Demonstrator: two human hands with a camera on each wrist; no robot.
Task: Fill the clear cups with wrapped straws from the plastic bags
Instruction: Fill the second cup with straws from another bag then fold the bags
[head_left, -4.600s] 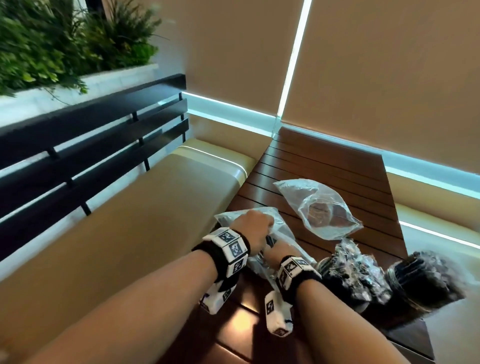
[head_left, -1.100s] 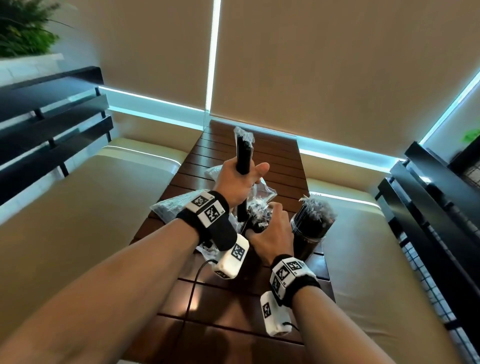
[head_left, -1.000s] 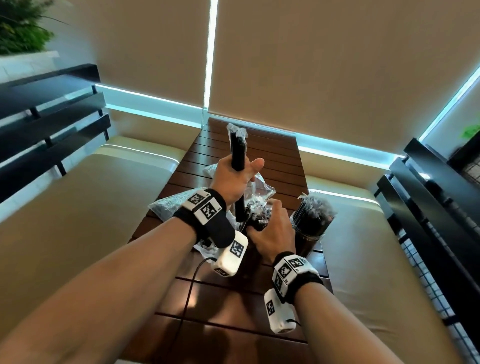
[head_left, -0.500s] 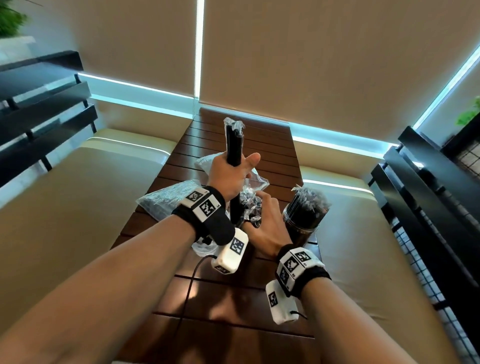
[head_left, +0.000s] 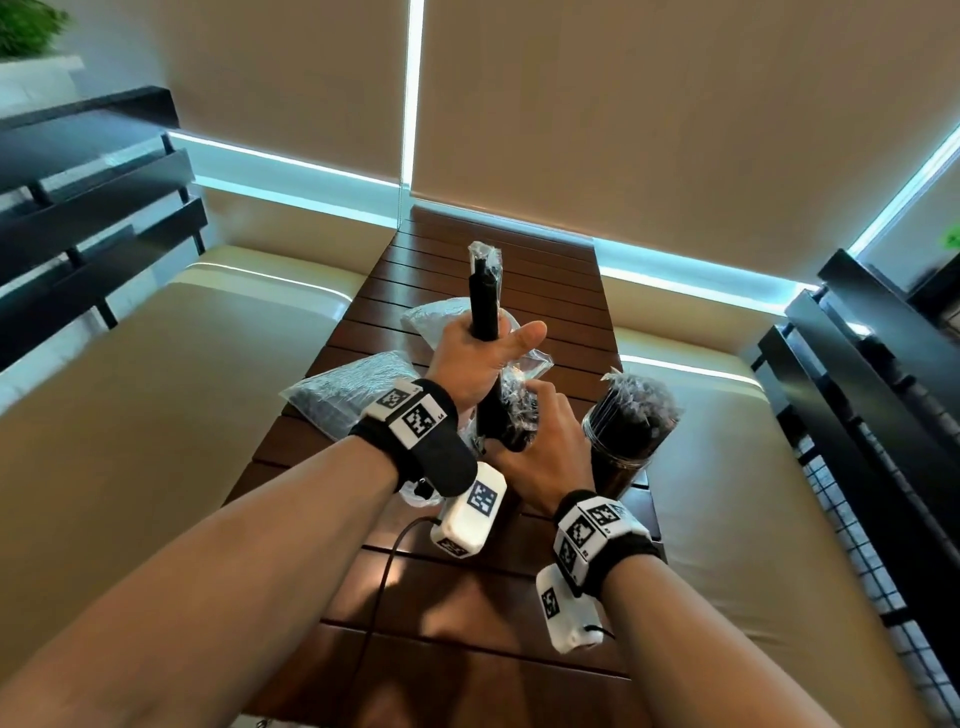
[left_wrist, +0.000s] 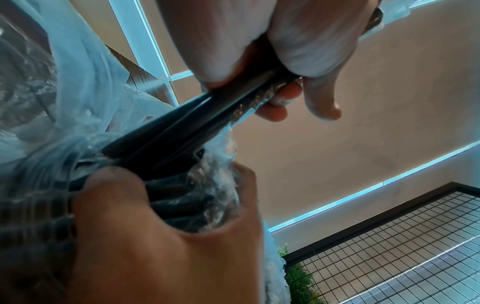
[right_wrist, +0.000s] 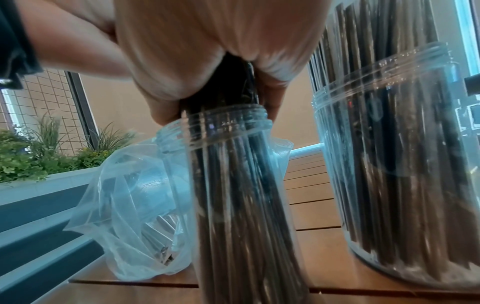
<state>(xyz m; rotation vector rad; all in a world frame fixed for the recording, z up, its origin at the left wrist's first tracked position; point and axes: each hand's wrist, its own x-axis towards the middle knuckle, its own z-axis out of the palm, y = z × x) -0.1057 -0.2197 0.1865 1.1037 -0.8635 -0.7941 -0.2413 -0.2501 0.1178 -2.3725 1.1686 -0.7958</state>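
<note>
My left hand (head_left: 491, 343) grips an upright bundle of black wrapped straws (head_left: 483, 296). The bundle's lower end goes into a clear cup (right_wrist: 233, 185) on the table. My right hand (head_left: 524, 421) is curled round the straws standing in that cup, just above its threaded rim (right_wrist: 228, 115). In the head view the hand hides most of the cup. A second clear cup (head_left: 623, 447), packed with straws, stands just to the right. A plastic bag with straws (head_left: 343, 395) lies to the left. A crumpled bag (head_left: 431, 322) lies behind my left hand.
The slatted brown table (head_left: 498, 597) is narrow, with a beige bench on each side (head_left: 156, 415) (head_left: 727, 493). Black slatted backrests (head_left: 93, 218) and a wire grid (head_left: 857, 519) flank the benches. Beige blinds close off the far end.
Several seconds ago both hands were at a plastic bag. Now the left holds a straw bundle upright in the cup and the right grips at its mouth. Little has shifted in the last second.
</note>
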